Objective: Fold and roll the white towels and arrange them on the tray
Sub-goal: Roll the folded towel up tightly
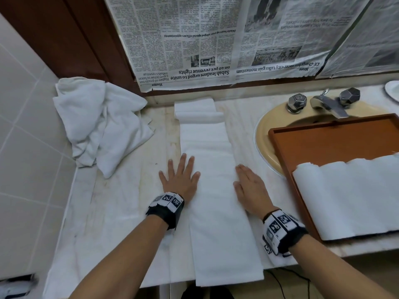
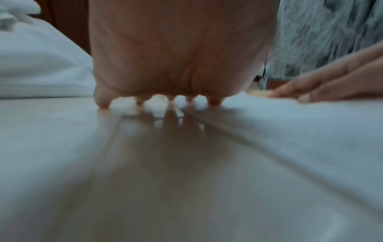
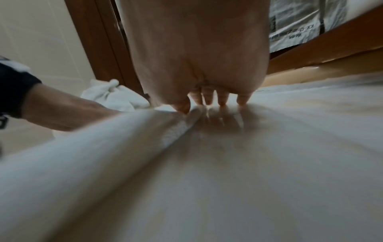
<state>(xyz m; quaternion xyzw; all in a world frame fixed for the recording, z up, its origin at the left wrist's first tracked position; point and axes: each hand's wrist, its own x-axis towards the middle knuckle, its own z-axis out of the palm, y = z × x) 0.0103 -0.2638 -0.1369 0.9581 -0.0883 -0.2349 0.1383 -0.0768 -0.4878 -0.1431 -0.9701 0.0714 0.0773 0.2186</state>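
A white towel (image 1: 216,190), folded into a long narrow strip, lies on the marble counter and hangs over the front edge. My left hand (image 1: 180,175) lies flat with spread fingers on its left edge. My right hand (image 1: 248,186) lies flat along its right edge, fingers straight. Both palms fill the wrist views, left hand (image 2: 176,65) and right hand (image 3: 196,65), fingertips down on the towel (image 3: 103,155). A brown tray (image 1: 323,143) at the right rests over the sink and holds several rolled white towels (image 1: 349,197). A crumpled pile of white towels (image 1: 101,124) sits at the back left.
A beige sink (image 1: 267,130) with a metal tap (image 1: 328,104) and two knobs lies behind the tray. Newspaper (image 1: 216,39) covers the wall behind the counter. A tiled wall (image 1: 26,137) bounds the left side. A white dish (image 1: 393,89) shows at the far right.
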